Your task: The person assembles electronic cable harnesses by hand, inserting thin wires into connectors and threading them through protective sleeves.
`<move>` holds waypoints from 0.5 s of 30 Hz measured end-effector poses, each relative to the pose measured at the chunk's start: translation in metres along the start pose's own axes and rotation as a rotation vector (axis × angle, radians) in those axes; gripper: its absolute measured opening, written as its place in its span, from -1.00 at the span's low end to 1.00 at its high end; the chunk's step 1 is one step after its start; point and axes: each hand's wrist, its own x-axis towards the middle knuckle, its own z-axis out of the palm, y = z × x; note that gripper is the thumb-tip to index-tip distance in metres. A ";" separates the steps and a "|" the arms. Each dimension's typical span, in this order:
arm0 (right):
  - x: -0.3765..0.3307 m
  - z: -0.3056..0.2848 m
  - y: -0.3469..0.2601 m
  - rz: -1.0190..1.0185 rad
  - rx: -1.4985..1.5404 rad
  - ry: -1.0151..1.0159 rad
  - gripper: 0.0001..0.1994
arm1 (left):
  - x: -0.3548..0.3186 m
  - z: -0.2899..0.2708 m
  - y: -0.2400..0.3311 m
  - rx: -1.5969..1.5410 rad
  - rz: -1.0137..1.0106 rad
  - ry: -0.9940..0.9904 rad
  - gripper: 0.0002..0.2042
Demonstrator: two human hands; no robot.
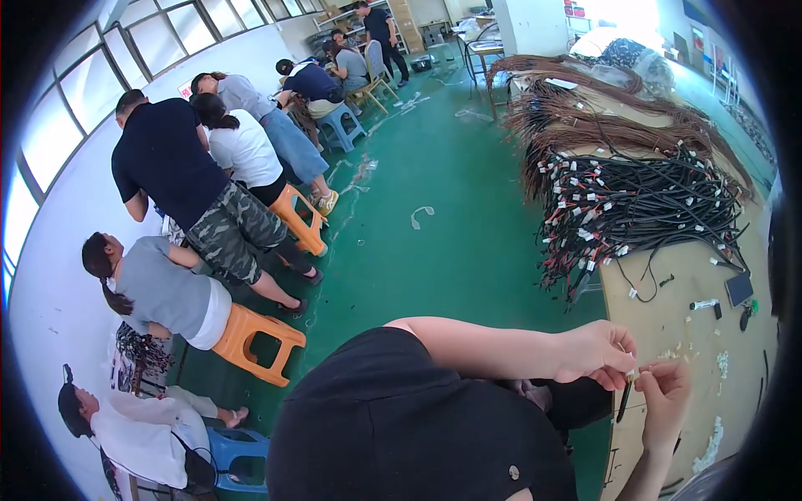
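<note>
Black wire pinched by both hands' grip (white-tagged wire pile behind).

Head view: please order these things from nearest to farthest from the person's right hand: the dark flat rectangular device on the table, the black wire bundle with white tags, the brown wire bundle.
1. The dark flat rectangular device, on the wooden table, up and right of the right hand.
2. The black wire bundle with white tags, farther up the table.
3. The brown wire bundle, at the far end.
</note>
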 end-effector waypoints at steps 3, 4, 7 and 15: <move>-0.003 0.006 0.006 -0.043 -0.050 -0.003 -0.91 | -0.004 -0.002 -0.001 -0.004 0.018 -0.001 -0.83; -0.004 0.010 0.008 -0.068 -0.092 0.016 -0.92 | -0.005 -0.003 -0.002 -0.025 0.033 0.010 -0.84; -0.011 0.029 0.006 -0.227 -0.248 0.121 -0.92 | -0.007 -0.006 -0.002 -0.083 0.044 0.041 -0.84; -0.025 0.056 0.019 -0.489 -0.495 0.283 -0.88 | -0.016 -0.005 -0.009 -0.147 -0.009 0.119 -0.88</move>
